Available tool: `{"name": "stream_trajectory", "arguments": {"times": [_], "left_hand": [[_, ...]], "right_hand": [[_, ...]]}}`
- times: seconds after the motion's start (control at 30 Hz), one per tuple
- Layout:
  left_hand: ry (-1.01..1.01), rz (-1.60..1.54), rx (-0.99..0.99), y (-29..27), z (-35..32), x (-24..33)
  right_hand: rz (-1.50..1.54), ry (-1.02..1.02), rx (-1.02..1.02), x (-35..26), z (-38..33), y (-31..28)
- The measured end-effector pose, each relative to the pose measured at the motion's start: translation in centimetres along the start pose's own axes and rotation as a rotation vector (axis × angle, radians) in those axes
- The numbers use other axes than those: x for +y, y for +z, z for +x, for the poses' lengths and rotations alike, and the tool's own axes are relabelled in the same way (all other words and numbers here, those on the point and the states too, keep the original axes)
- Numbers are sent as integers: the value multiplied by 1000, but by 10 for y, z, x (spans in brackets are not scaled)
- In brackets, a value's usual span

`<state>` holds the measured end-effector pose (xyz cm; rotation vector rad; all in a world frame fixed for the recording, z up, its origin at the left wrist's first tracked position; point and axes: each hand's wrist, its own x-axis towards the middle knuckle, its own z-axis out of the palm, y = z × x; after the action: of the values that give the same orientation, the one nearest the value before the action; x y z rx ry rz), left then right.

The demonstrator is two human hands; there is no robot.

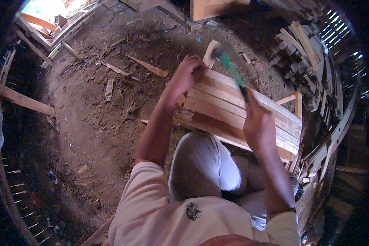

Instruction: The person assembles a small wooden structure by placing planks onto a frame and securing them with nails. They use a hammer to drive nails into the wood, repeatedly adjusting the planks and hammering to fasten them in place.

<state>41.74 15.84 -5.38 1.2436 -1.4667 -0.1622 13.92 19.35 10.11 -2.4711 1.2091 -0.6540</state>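
Observation:
A slatted wooden piece [217, 104], like a small bench or crate, lies tilted before my bent knee, its pale strips side by side. Wooden legs or battens stick out beyond it, one short batten [211, 53] at its far left corner. My right hand [259, 123] is wrapped round the dark grip of a hammer with a green shaft [232, 70]. The hammer's head, blurred, is over the far edge close to that batten. At the same corner my left hand [189, 73] has its fingers curled; what they pinch or grip is hidden.
Bare earth floor [98, 123] with scattered wood scraps [149, 67] spreads to the left. Stacked offcuts [301, 61] stand at the right, by a slatted wall. A wooden board [211, 10] is at the far side, and a plank [26, 100] juts in from the left.

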Motion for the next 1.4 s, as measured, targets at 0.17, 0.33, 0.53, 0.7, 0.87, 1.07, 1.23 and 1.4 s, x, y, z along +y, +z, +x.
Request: {"name": "stream_trajectory", "arguments": {"times": [0.17,0.33,0.53,0.7,0.87,1.07,1.23,1.4], "left_hand": [[-159,137,-134,-7,0,21],[-252,-194,-73,-1,-3,-16],[-41,121,-101,-7,3,1],[-23,116,-39,-7,0,7],[3,66,13,-3,1,9],[-71,195,-116,-8,-2,-6],[22,85,16,-5,1,11],[-2,75,-1,-4,1,9]], "right_hand": [[14,-28,107,-3,-2,-4],[-199,87,-240,-7,1,-7],[-52,-18,80,-4,-1,-10],[-129,8,-82,-6,3,-14],[-158,-82,-33,8,-2,-1],[77,-56,165,-3,-1,2],[-180,22,-116,2,1,-2],[-139,-136,105,10,-3,-2]]}}
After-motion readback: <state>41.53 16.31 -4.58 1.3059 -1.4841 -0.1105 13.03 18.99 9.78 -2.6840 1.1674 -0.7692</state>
